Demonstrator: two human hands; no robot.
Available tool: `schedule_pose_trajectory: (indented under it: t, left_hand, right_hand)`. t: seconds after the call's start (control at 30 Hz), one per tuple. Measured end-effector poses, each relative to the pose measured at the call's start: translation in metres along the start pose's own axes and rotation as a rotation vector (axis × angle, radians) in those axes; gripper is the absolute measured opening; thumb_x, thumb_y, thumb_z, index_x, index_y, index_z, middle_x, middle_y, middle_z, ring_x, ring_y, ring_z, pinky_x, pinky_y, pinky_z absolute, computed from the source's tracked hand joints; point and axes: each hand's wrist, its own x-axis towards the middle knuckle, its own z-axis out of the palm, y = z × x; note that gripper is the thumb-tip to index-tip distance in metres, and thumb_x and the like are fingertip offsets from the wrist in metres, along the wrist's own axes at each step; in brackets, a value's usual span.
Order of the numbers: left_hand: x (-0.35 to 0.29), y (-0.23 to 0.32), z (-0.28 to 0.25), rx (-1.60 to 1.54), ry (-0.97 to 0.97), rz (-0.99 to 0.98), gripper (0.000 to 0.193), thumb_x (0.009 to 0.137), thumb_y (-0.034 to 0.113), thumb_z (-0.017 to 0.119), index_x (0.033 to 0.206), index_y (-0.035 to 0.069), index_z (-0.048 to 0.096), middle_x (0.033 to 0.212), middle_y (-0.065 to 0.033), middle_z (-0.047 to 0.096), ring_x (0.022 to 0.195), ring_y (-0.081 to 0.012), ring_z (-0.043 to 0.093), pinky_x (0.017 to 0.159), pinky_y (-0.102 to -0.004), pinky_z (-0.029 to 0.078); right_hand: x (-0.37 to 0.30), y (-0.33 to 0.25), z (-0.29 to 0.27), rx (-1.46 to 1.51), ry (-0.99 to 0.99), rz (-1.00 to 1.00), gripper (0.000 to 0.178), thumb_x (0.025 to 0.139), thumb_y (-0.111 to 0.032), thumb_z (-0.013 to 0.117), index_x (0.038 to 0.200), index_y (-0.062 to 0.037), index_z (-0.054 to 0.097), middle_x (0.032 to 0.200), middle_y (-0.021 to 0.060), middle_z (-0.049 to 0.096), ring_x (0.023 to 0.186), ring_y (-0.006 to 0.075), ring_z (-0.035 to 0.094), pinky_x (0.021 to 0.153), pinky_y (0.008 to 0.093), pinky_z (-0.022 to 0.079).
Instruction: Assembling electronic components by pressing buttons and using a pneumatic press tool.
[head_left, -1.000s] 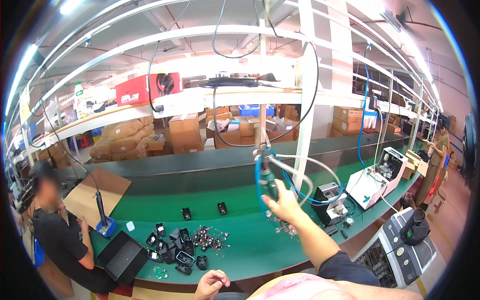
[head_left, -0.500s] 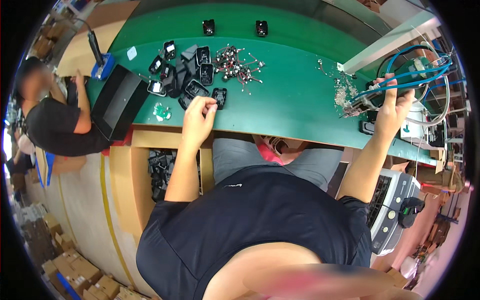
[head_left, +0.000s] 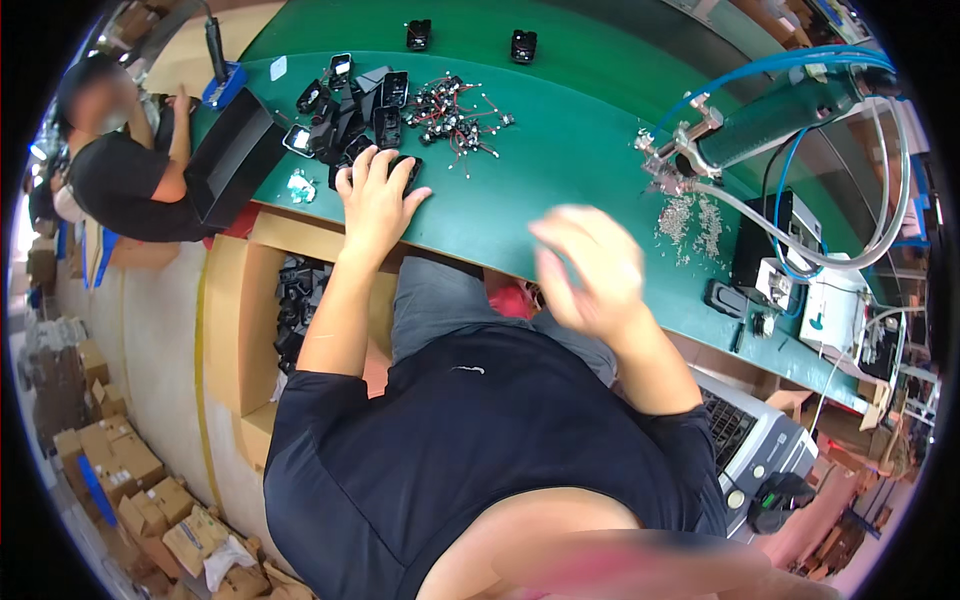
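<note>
Over the near edge of a heap of black plastic casings [head_left: 385,122] is my left hand [head_left: 375,205], its fingers spread. One black casing [head_left: 411,176] lies between its index finger and thumb; the fingers appear to touch it. My right hand [head_left: 598,275], blurred by motion, hovers near the table's front edge with thumb and fingers apart and nothing visible in them. At the right, a dark green cylindrical power screwdriver [head_left: 775,120] with a metal nose and blue and clear hoses is tilted above the table. Small wired parts with red and black leads [head_left: 460,115] lie right of the heap.
Tiny metal screws [head_left: 688,222] lie scattered below the screwdriver's nose. Two black units [head_left: 419,36] stand at the back. A black tray [head_left: 235,165] is at the left, near a co-worker [head_left: 125,160]. Beneath the table is a cardboard box [head_left: 232,320] of black parts.
My right hand has left the screwdriver and moved left toward the front middle. My left hand has spread its fingers over the casing. The view has shifted slightly.
</note>
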Motion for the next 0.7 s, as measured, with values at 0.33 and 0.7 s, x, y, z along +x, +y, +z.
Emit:
schedule_pose_trajectory:
  t: [0.33, 0.7]
  left_hand:
    - [-0.028, 0.061, 0.003, -0.298, 0.044, -0.085, 0.028, 0.084, 0.011, 0.074, 0.111, 0.01, 0.068, 0.126, -0.0075, 0.062, 0.116, -0.0315, 0.056, 0.096, -0.0459, 0.04]
    - [-0.012, 0.116, 0.011, -0.626, -0.175, 0.115, 0.032, 0.082, 0.0, 0.072, 0.11, 0.015, 0.072, 0.145, -0.0189, 0.047, 0.133, -0.0382, 0.046, 0.111, -0.0489, 0.036]
  right_hand:
    - [0.019, 0.172, 0.124, -0.118, -0.142, 0.454, 0.021, 0.087, -0.011, 0.074, 0.104, -0.0028, 0.068, 0.107, 0.0154, 0.067, 0.097, 0.0373, 0.068, 0.084, 0.0469, 0.057]
    - [-0.02, 0.167, 0.091, -0.156, -0.133, 0.54, 0.013, 0.086, -0.013, 0.076, 0.093, -0.003, 0.072, 0.095, 0.0146, 0.072, 0.085, 0.0354, 0.071, 0.076, 0.0439, 0.058]
